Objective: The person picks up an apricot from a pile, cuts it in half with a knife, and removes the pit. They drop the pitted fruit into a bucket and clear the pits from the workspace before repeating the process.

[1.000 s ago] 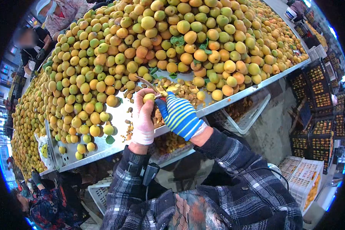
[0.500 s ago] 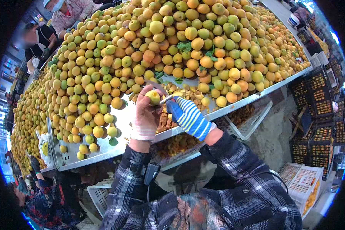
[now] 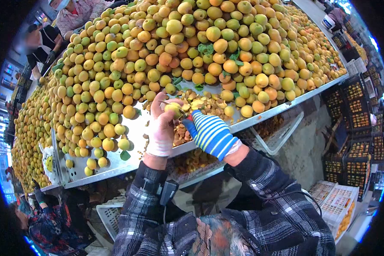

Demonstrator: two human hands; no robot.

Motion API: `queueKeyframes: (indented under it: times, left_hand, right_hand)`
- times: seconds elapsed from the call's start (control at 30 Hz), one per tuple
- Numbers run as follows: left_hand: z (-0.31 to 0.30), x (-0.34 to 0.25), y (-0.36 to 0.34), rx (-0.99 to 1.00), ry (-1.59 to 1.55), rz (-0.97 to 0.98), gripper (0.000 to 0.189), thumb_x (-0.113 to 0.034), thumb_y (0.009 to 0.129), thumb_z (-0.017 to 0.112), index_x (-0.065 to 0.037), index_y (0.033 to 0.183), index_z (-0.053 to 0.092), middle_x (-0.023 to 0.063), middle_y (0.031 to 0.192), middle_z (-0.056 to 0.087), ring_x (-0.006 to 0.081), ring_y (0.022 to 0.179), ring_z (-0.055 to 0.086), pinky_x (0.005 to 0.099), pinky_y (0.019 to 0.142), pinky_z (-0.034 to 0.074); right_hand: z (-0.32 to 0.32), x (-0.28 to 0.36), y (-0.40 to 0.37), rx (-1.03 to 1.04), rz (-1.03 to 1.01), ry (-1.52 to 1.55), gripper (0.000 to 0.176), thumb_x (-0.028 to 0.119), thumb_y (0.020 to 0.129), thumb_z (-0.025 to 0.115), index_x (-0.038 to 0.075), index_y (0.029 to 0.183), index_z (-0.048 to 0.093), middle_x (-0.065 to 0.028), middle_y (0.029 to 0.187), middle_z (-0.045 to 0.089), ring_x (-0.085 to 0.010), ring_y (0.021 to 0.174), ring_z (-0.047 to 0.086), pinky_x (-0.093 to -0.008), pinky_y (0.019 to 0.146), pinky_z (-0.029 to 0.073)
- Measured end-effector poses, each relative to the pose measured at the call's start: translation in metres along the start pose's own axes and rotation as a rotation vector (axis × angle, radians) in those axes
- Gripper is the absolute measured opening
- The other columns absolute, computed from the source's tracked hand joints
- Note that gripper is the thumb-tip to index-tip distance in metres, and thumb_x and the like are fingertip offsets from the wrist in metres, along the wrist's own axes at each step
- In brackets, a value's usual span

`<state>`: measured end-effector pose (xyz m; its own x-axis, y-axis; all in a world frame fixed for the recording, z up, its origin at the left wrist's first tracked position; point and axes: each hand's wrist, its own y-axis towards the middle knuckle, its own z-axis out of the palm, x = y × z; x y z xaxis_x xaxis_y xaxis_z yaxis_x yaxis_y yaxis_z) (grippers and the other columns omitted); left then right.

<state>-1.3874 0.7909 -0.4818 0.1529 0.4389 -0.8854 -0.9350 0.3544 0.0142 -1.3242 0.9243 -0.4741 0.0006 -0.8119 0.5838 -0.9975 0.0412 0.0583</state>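
A yellow-green apricot (image 3: 173,109) is gripped in the fingers of my left hand (image 3: 159,133), which wears a pale pink and white glove. My right hand (image 3: 214,135), in a blue, white and yellow striped glove, is closed around a small hand tool (image 3: 190,117). Only a reddish bit of the tool shows, right against the apricot; its tip is hidden. Under and behind my hands lie split apricot pieces (image 3: 209,102) on the metal table (image 3: 134,160). Whole apricots (image 3: 128,68) are heaped just beyond.
The table's raised metal edge (image 3: 260,123) runs in front of me. Below it sits a white crate (image 3: 277,145) with apricot pieces. Dark crates (image 3: 356,147) stack at right, near a white basket (image 3: 339,205). Other people (image 3: 42,45) work at the left.
The apricot has turned in my left fingers. My right hand has shifted slightly down, and the tool's metal shaft, visible before, is now mostly hidden at the fruit.
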Motion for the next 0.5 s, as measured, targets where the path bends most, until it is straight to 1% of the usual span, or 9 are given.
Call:
queueKeyframes:
  times: [0.03,0.07,0.13,0.2,0.27,0.3,0.33,0.43,0.5]
  left_hand:
    - [-0.0019,0.0037,0.0029,0.043,0.171,0.115,0.058,-0.042,0.086,0.056,-0.002,0.127,0.046,0.0157,0.113,0.058,0.0222,0.1,0.055,0.0295,0.088,0.042]
    - [-0.0005,0.0039,0.0028,0.051,0.17,0.114,0.058,-0.042,0.086,0.056,-0.002,0.127,0.046,0.0157,0.113,0.058,0.0222,0.1,0.055,0.0295,0.088,0.042]
    - [0.0045,0.003,0.0009,0.001,-0.321,-0.294,0.062,-0.054,0.09,0.05,-0.001,0.121,0.051,0.0179,0.121,0.057,0.0238,0.103,0.056,0.0326,0.089,0.044]
    - [0.0032,0.0109,0.0024,0.02,-0.459,-0.342,0.068,-0.059,0.087,0.052,0.001,0.119,0.049,0.0174,0.121,0.059,0.0214,0.105,0.058,0.0315,0.088,0.047]
    - [-0.0012,0.0127,0.0021,-0.018,-0.227,-0.299,0.059,-0.05,0.088,0.058,0.001,0.117,0.05,0.0184,0.122,0.058,0.0228,0.101,0.061,0.0321,0.089,0.048]
    - [-0.0021,0.0128,0.0054,0.024,-0.284,-0.225,0.047,-0.034,0.089,0.063,0.001,0.117,0.05,0.0188,0.12,0.059,0.0228,0.097,0.062,0.0325,0.089,0.049]
    - [-0.0018,0.0119,0.0041,0.022,-0.284,-0.225,0.047,-0.034,0.089,0.063,0.001,0.117,0.05,0.0188,0.12,0.059,0.0228,0.097,0.062,0.0325,0.089,0.049]
    - [0.0024,0.0098,0.0003,-0.033,0.191,-0.02,0.036,-0.013,0.089,0.06,0.004,0.119,0.048,0.0167,0.115,0.06,0.0219,0.1,0.062,0.0333,0.091,0.049]
    - [0.0059,0.0061,-0.0014,-0.048,0.109,-0.052,0.039,-0.015,0.089,0.061,0.003,0.12,0.047,0.0169,0.116,0.06,0.0217,0.1,0.062,0.0331,0.091,0.049]
  right_hand:
    - [0.0021,-0.0023,0.0019,-0.053,0.005,0.033,0.032,0.033,0.093,0.05,0.002,0.094,0.053,-0.021,0.065,0.062,-0.0389,0.061,0.062,-0.0499,0.055,0.048]
    - [0.0017,-0.0021,0.0026,-0.058,0.01,0.031,0.032,0.033,0.093,0.05,0.002,0.094,0.053,-0.021,0.065,0.062,-0.0389,0.061,0.062,-0.0499,0.055,0.048]
    - [0.0001,-0.0014,0.0046,-0.09,0.014,-0.019,0.031,0.033,0.093,0.05,0.001,0.096,0.052,-0.0201,0.065,0.063,-0.0383,0.061,0.063,-0.0498,0.055,0.048]
    - [0.0011,-0.001,0.0059,-0.067,0.022,-0.029,0.032,0.033,0.092,0.05,0.002,0.097,0.052,-0.0191,0.066,0.063,-0.0377,0.061,0.063,-0.05,0.055,0.048]
    - [0.0027,-0.0007,0.0051,-0.018,0.044,-0.054,0.032,0.033,0.092,0.05,0.002,0.096,0.052,-0.019,0.066,0.064,-0.0372,0.061,0.064,-0.0501,0.056,0.049]
    - [0.0034,-0.0003,0.0052,0.004,0.064,-0.097,0.031,0.032,0.092,0.05,0.002,0.095,0.052,-0.0199,0.066,0.063,-0.0367,0.061,0.064,-0.0501,0.055,0.049]
    - [0.0039,-0.0008,0.0055,0.006,0.064,-0.096,0.031,0.032,0.092,0.05,0.002,0.095,0.052,-0.0199,0.066,0.063,-0.0367,0.061,0.064,-0.0501,0.055,0.049]
    - [0.005,-0.002,0.0048,0.052,0.069,-0.102,0.03,0.032,0.092,0.049,0.002,0.092,0.053,-0.0206,0.065,0.063,-0.0367,0.061,0.064,-0.0498,0.055,0.049]
    - [0.0032,-0.0011,0.0046,0.05,0.052,-0.083,0.03,0.032,0.092,0.049,0.002,0.091,0.053,-0.0206,0.065,0.063,-0.037,0.061,0.064,-0.0497,0.055,0.049]
